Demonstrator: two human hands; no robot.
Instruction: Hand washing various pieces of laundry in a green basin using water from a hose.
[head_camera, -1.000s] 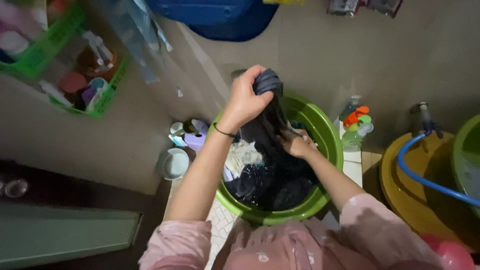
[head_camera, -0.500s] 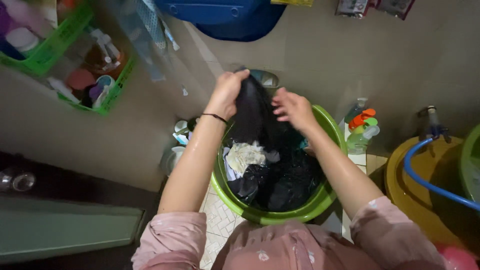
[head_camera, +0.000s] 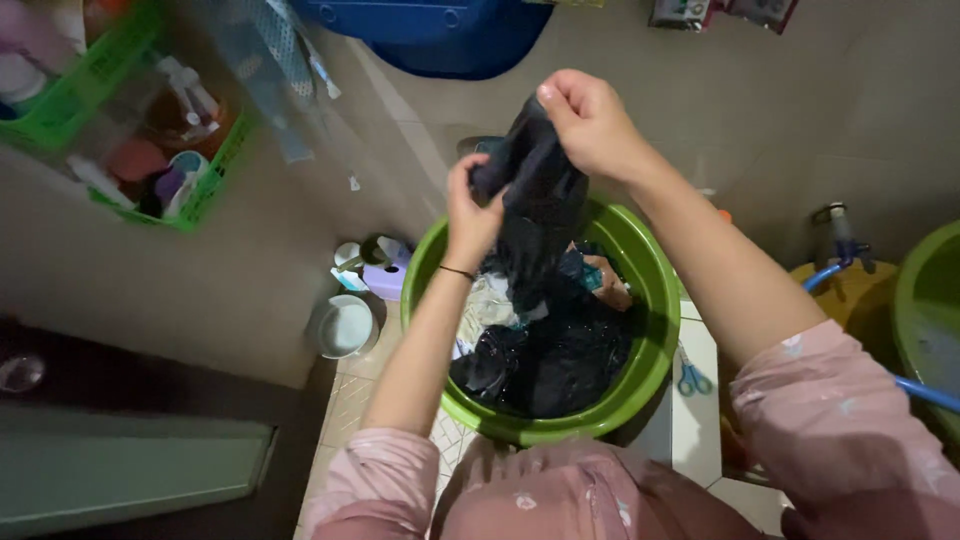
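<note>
We look down at a tiled floor (head_camera: 690, 430) and a grey wall. On the floor sits the round green basin (head_camera: 640, 290), full of soaked laundry (head_camera: 550, 360), mostly black cloth with a pale piece at its left side.

Rising out of that heap is the dark garment (head_camera: 535, 215), stretched into a long band. Its long axis runs nearly upright in our view, leaning slightly to the right at the top; the upper end points toward the wall and the lower end trails down into the wet pile.

Our right hand (head_camera: 590, 125) is clenched tightly around the top end of the garment, thumb pressed over the cloth, held above the basin's far rim. Our left hand (head_camera: 472, 215) is lower and to the left, fingers wrapped closed around the garment's middle, a thin dark band on the wrist.

To the right stand a yellow basin (head_camera: 850, 290) and a blue hose (head_camera: 925, 392). Upper left hangs a green basket (head_camera: 215, 170) of bottles. Left of the green basin lie a small white bowl (head_camera: 345, 325) and a lilac container (head_camera: 385, 280). Blue-handled scissors (head_camera: 690, 378) lie on the floor just right of the basin.
</note>
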